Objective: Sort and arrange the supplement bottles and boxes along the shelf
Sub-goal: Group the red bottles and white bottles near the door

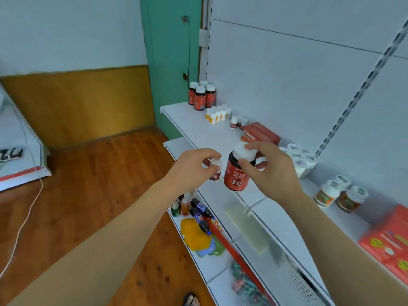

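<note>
Holding the red Fe bottle [237,173] upright, cap up, above the shelf [198,127] edge, our right hand [267,171] pinches its white cap; our left hand [194,166] pinches a small bottle [215,167] just beside. Red boxes [260,132] and white bottles [298,156] stand behind.

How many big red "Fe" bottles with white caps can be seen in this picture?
5: one Fe bottle in the right hand, four Fe bottles clustered at the shelf's far end. More could hide behind that cluster.

My feed: bright, even, diffuse light, cool bluish cast, no glare. Shadows faint. Strong wide-angle bowing at edges; upright rail [362,85] far right curves. Overall soft, compression smear; lower shelf [287,272] near right blurred.
</note>
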Action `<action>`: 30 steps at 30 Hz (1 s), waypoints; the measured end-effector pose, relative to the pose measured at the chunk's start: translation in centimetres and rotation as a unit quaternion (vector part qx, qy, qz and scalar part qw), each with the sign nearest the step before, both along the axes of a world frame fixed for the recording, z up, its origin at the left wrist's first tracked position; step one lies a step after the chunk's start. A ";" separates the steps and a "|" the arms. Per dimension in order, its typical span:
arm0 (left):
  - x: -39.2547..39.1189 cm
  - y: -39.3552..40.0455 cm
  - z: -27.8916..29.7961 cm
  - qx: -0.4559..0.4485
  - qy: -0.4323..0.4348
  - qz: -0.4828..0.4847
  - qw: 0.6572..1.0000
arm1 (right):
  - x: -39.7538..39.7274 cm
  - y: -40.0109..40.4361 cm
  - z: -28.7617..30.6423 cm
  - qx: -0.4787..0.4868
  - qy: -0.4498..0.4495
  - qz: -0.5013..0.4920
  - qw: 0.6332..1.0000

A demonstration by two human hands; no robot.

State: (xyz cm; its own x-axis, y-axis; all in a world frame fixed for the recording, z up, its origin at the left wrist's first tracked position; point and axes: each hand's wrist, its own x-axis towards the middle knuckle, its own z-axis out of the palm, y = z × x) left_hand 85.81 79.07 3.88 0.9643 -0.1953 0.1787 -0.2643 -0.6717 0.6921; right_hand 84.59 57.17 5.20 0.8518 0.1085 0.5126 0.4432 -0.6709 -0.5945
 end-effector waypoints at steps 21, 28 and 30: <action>33.0 3.0 -2.2 0.050 -0.033 -0.200 0.978 | 23.9 5.8 -3.4 -0.062 0.070 -0.201 0.975; 38.8 -0.7 -2.3 0.069 -0.056 -0.342 0.936 | 24.2 7.2 -3.8 -0.047 0.086 -0.297 0.950; 40.1 -1.9 -2.5 0.089 -0.068 -0.360 0.926 | 24.5 7.2 -3.9 -0.049 0.091 -0.315 0.943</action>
State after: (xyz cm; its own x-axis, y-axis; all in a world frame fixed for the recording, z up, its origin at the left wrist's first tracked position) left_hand 125.91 77.15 1.37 0.5444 -0.8165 0.1923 -0.7643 -0.3884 0.5147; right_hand 109.05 64.35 1.29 0.8358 -0.4097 0.3654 -0.1658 -0.8229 -0.5434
